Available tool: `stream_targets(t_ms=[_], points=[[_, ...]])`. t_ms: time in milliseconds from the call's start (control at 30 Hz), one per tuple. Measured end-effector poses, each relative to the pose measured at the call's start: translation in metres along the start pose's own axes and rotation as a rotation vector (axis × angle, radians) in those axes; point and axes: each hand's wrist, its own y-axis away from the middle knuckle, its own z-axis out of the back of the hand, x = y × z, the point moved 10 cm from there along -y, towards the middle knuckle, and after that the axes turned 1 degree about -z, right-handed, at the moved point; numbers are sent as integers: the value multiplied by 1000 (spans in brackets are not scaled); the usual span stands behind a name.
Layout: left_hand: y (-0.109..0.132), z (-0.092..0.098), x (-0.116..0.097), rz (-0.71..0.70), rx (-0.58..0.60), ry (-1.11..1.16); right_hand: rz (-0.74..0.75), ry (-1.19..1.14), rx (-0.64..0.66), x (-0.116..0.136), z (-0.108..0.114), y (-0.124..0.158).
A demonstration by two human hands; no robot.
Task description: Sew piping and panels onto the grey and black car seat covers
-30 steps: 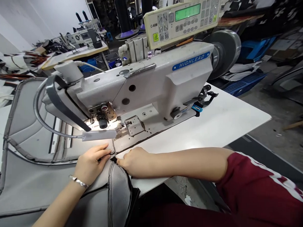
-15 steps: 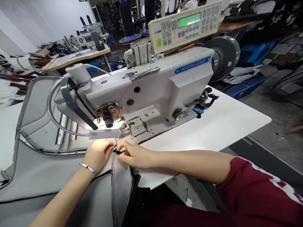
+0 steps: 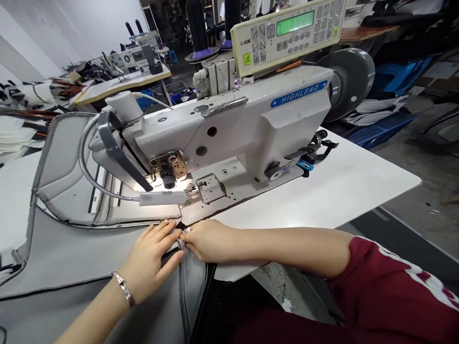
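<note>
A large grey padded fabric cover (image 3: 77,252) with dark piped edges lies on the table and hangs over its front. My left hand (image 3: 151,257) rests on it with the fingers stretched out and the thumb apart. Close beside, my right hand (image 3: 205,240) pinches the cover's seam edge between thumb and bent fingers. A small black bit of material (image 3: 180,226) shows just above the fingertips. Both hands are in front of the sewing machine (image 3: 228,127), whose needle area is lit by a lamp (image 3: 162,198). Part of the cover passes under the machine's head.
A control panel (image 3: 292,32) with a green display stands atop the machine. Black thread cones (image 3: 197,25) are behind it. The white tabletop (image 3: 328,188) reaches to the right. Another sewing table (image 3: 124,83) and stacked fabric pieces (image 3: 9,129) lie at the back left.
My left hand has opened out from a closed grip at the edge and now lies flatter on the cover. The right fingers have closed into a pinch. The view has shifted slightly.
</note>
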Motion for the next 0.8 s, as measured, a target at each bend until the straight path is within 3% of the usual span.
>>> stream_targets(t_ms=[367, 500, 800], points=[[-1, 2, 7, -16, -130, 19, -65, 24, 2, -7, 7, -1], [0, 0, 6, -36, -115, 32, -77, 31, 0, -9, 4, 4], [0, 8, 7, -78, -139, 74, 79, 198, -210, 18, 3, 10]])
